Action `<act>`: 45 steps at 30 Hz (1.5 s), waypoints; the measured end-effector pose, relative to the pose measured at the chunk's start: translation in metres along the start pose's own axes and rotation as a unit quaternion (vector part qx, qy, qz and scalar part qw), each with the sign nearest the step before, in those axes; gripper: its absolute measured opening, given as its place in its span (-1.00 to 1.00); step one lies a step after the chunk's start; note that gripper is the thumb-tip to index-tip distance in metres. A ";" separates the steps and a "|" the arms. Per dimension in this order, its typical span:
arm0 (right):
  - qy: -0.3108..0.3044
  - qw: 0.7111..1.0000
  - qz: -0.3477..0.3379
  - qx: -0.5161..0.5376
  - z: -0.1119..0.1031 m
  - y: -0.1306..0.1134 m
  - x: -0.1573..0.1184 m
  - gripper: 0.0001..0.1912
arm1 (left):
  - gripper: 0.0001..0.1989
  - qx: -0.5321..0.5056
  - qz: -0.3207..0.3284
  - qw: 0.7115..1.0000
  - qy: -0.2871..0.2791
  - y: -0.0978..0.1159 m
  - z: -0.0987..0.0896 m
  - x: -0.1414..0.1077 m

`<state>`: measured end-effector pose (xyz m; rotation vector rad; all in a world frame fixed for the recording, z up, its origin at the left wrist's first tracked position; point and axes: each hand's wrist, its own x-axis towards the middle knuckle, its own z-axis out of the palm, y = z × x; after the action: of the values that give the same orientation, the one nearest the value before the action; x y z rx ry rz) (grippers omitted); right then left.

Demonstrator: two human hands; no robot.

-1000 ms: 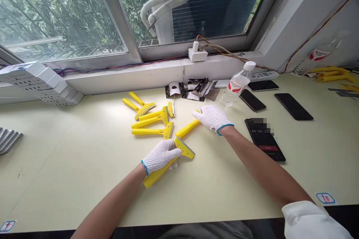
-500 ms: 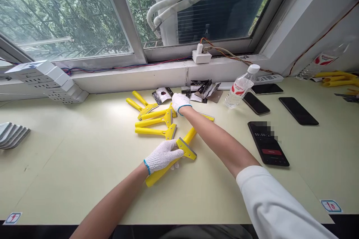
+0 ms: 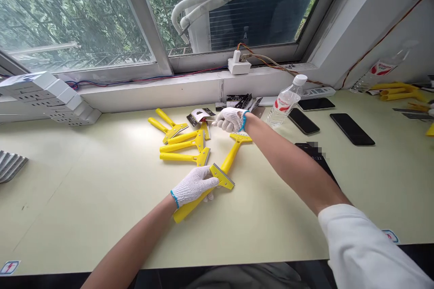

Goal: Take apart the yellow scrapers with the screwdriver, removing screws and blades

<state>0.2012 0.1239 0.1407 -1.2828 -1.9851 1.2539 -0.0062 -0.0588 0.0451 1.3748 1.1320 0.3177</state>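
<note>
My left hand (image 3: 194,185), in a white knitted glove with a blue cuff, is closed round a yellow scraper (image 3: 222,178). The scraper's wide blade head points away from me, and its handle sticks out beneath the palm. My right hand (image 3: 230,119), gloved alike, has its fingers pinched on a thin pale strip (image 3: 210,120) too small to name surely. The strip reaches toward an opened black-and-white packet (image 3: 198,116) with a red spot beside it. Several yellow scrapers (image 3: 185,158) lie to the left; another scraper (image 3: 230,153) lies just beyond the held one.
More black packets (image 3: 239,100) lie by the sill, near a water bottle (image 3: 285,101). Phones (image 3: 352,129) lie at the right, one partly behind my right forearm. White boxes (image 3: 64,99) are stacked at the back left, and grey ridged pieces (image 3: 11,166) sit at the left edge.
My right hand has moved right, away from the scraper heads, and the thin strip now shows at its fingers. The opened packet has shifted slightly right. My left hand keeps its scraper in place.
</note>
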 end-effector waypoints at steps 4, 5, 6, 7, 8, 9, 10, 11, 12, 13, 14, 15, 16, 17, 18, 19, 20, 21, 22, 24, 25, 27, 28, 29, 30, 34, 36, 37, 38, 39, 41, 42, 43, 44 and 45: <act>-0.130 0.981 0.115 0.081 -0.017 0.030 -0.033 -0.65 | -0.68 -0.006 0.000 1.000 0.000 0.001 0.000 -0.001; -0.151 0.975 0.131 0.099 -0.018 0.036 -0.048 -0.67 | -0.68 -0.008 0.002 1.000 -0.002 0.001 0.000 -0.001; -0.174 0.965 0.145 0.133 -0.017 0.041 -0.063 -0.69 | -0.68 -0.010 0.003 1.000 -0.003 0.002 0.000 -0.001; -0.184 0.943 0.156 0.229 -0.014 0.045 -0.079 -0.72 | -0.68 -0.010 0.004 1.000 -0.005 0.002 0.000 -0.002; -0.182 0.924 0.145 0.302 -0.009 0.047 -0.094 -0.70 | -0.68 -0.010 0.004 1.000 -0.007 0.003 0.000 -0.002; -0.160 0.918 0.111 0.345 -0.003 0.049 -0.109 -0.66 | -0.68 -0.010 0.003 1.000 -0.009 0.003 -0.001 -0.002; -0.150 0.910 0.092 0.376 0.005 0.049 -0.122 -0.62 | -0.68 -0.010 0.003 1.000 -0.012 0.004 -0.001 -0.003; -0.131 0.906 0.070 0.396 0.014 0.049 -0.133 -0.60 | -0.67 -0.011 0.003 1.000 -0.016 0.004 -0.001 -0.003; -0.108 0.909 0.039 0.400 0.023 0.049 -0.142 -0.60 | -0.67 -0.014 0.003 1.000 -0.020 0.005 0.000 -0.004; -0.086 0.918 0.006 0.388 0.033 0.049 -0.149 -0.61 | -0.66 -0.020 0.006 1.000 -0.024 0.005 0.001 -0.004; -0.062 0.928 -0.025 0.368 0.043 0.049 -0.154 -0.63 | -0.66 -0.028 0.009 0.999 -0.026 0.005 0.003 -0.004; -0.042 0.936 -0.047 0.346 0.052 0.050 -0.158 -0.66 | -0.66 -0.036 0.012 0.999 -0.028 0.005 0.005 -0.005; -0.023 0.943 -0.065 0.326 0.060 0.051 -0.160 -0.69 | -0.65 -0.046 0.015 0.998 -0.031 0.005 0.007 -0.005; -0.004 0.948 -0.080 0.309 0.067 0.053 -0.162 -0.72 | -0.65 -0.057 0.020 0.998 -0.033 0.005 0.009 -0.005; 0.013 0.951 -0.092 0.293 0.073 0.055 -0.164 -0.74 | -0.65 -0.067 0.025 0.997 -0.035 0.005 0.012 -0.005; 0.030 0.954 -0.104 0.278 0.077 0.058 -0.165 -0.77 | -0.65 -0.075 0.029 0.996 -0.037 0.005 0.014 -0.005; 0.044 0.957 -0.113 0.262 0.081 0.061 -0.166 -0.79 | -0.66 -0.080 0.031 0.996 -0.039 0.005 0.016 -0.005; 0.053 0.961 -0.118 0.245 0.083 0.063 -0.166 -0.81 | -0.67 -0.082 0.033 0.995 -0.038 0.004 0.017 -0.004; 0.060 0.964 -0.120 0.228 0.085 0.066 -0.167 -0.82 | -0.69 -0.080 0.034 0.996 -0.036 0.004 0.018 -0.004; 0.060 0.969 -0.115 0.210 0.087 0.069 -0.168 -0.83 | -0.70 -0.072 0.037 0.996 -0.034 0.004 0.018 -0.003; 0.058 0.970 -0.111 0.208 0.087 0.071 -0.168 -0.83 | -0.71 -0.068 0.040 0.996 -0.033 0.003 0.018 -0.003; 0.056 0.970 -0.108 0.210 0.088 0.072 -0.168 -0.83 | -0.71 -0.059 0.046 0.997 -0.027 0.002 0.018 -0.002; 0.054 0.970 -0.111 0.210 0.089 0.073 -0.168 -0.83 | -0.71 -0.057 0.047 0.997 -0.023 0.002 0.018 -0.002; 0.052 0.970 -0.116 0.206 0.089 0.073 -0.168 -0.83 | -0.70 -0.055 0.047 0.997 -0.019 0.001 0.018 -0.002; 0.051 0.971 -0.120 0.202 0.090 0.074 -0.168 -0.83 | -0.70 -0.054 0.047 0.997 -0.017 0.001 0.019 -0.002; 0.042 0.970 -0.123 0.206 0.091 0.076 -0.168 -0.84 | -0.69 -0.047 0.043 0.998 -0.019 0.001 0.019 -0.002; 0.037 0.969 -0.123 0.211 0.092 0.076 -0.167 -0.85 | -0.70 -0.044 0.044 0.998 -0.019 0.001 0.018 -0.002; 0.036 0.969 -0.125 0.209 0.092 0.077 -0.167 -0.85 | -0.71 -0.044 0.045 0.998 -0.019 0.002 0.018 -0.002; 0.036 0.970 -0.126 0.205 0.091 0.077 -0.167 -0.85 | -0.71 -0.043 0.046 0.998 -0.020 0.001 0.018 -0.002; 0.038 0.970 -0.128 0.201 0.091 0.077 -0.167 -0.85 | -0.71 -0.042 0.045 0.998 -0.020 0.001 0.018 -0.001; 0.043 0.971 -0.129 0.196 0.091 0.077 -0.167 -0.84 | -0.71 -0.038 0.039 0.998 -0.020 -0.001 0.018 -0.001; 0.046 0.971 -0.129 0.197 0.091 0.077 -0.167 -0.83 | -0.70 -0.035 0.036 0.999 -0.018 -0.002 0.018 0.000; 0.049 0.970 -0.130 0.199 0.090 0.077 -0.167 -0.83 | -0.70 -0.032 0.033 0.999 -0.018 -0.004 0.018 0.000; 0.051 0.969 -0.131 0.202 0.091 0.077 -0.167 -0.84 | -0.70 -0.029 0.031 0.999 -0.016 -0.005 0.018 0.001; 0.051 0.969 -0.133 0.204 0.091 0.077 -0.167 -0.84 | -0.69 -0.026 0.029 0.999 -0.014 -0.007 0.018 0.001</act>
<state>0.2447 -0.0528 0.0455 -0.8346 -1.6470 1.3419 0.0053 -0.0703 0.0350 1.3645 1.0545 0.3663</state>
